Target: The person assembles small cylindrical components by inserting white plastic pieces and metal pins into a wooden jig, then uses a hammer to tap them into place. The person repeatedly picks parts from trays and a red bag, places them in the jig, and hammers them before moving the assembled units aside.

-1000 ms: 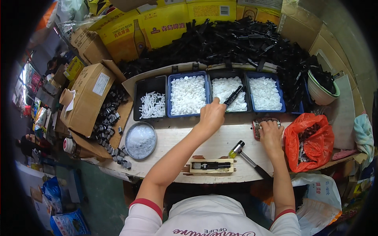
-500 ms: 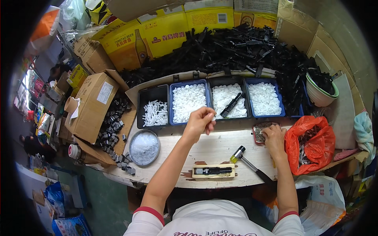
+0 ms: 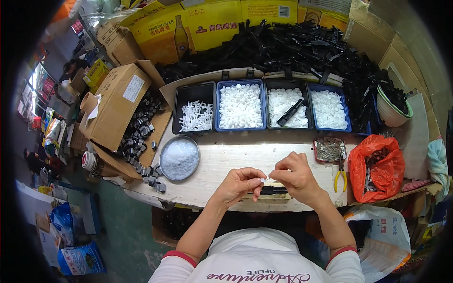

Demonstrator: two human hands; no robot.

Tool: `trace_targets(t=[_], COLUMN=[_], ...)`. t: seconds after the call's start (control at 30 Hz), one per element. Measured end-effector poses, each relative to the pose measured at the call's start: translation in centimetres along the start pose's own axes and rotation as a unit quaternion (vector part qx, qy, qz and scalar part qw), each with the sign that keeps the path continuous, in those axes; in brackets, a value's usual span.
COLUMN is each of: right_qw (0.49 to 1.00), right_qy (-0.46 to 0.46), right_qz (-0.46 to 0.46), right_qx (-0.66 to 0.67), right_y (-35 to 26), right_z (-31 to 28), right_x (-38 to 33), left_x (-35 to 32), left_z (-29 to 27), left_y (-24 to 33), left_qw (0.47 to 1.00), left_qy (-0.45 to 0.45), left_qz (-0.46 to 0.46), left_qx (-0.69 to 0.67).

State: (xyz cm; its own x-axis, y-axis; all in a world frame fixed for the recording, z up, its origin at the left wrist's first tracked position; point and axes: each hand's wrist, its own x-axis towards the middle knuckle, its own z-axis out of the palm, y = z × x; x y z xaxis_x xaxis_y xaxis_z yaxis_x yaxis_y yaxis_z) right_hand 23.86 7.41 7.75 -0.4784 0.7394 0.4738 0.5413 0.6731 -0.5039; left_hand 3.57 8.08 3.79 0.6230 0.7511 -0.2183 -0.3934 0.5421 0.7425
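Observation:
My left hand (image 3: 241, 186) pinches a small white plastic piece (image 3: 263, 180) between thumb and fingertips. Close beside it, my right hand (image 3: 297, 177) is closed in a pinch, its fingertips at the piece; what they hold is too small to make out. Under the hands lies a black elongated part (image 3: 273, 190) in a pale wooden block, partly covered by them. A red-edged tray of thin metal pins (image 3: 329, 149) sits to the right, with yellow-handled pliers (image 3: 340, 177) at its side. The hammer is out of sight, where my right hand and forearm are.
Behind the hands stand bins of white pieces (image 3: 240, 106); another black part (image 3: 290, 112) rests on one. A round dish of clear bits (image 3: 179, 158) and a carton with grey parts (image 3: 113, 104) are left. A red bag (image 3: 376, 165) stands right, a black-part heap (image 3: 264, 52) behind.
My right hand has left the pin tray and come to the middle, uncovering the pliers. My left hand has come down nearer me with the white piece. The view has shifted a little.

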Motion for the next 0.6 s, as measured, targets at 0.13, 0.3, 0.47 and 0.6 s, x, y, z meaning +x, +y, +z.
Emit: trace_targets(t=[0.13, 0.3, 0.47, 0.6], right_qw=[0.999, 0.997, 0.992, 0.993], right_qy=[-0.02, -0.054, -0.072, -0.076], right_qz=[-0.034, -0.063, -0.082, -0.08], right_qx=[-0.013, -0.005, 0.062, 0.034], right_y=[-0.7, -0.9, -0.1, -0.4], right_z=[0.5, 0.4, 0.6, 1.0], right_x=[0.6, 1.0, 1.1, 0.7], left_x=[-0.9, -1.1, -1.1, -1.1], left_z=[-0.2, -0.2, -0.2, -0.4], left_y=[-0.3, -0.3, -0.8, -1.2], left_qw=[1.0, 1.0, 1.0, 1.0], left_qy=[0.01, 0.005, 0.009, 0.019], left_qz=[0.003, 0.005, 0.006, 0.009], left_qx=[-0.003, 0.0, -0.003, -0.002])
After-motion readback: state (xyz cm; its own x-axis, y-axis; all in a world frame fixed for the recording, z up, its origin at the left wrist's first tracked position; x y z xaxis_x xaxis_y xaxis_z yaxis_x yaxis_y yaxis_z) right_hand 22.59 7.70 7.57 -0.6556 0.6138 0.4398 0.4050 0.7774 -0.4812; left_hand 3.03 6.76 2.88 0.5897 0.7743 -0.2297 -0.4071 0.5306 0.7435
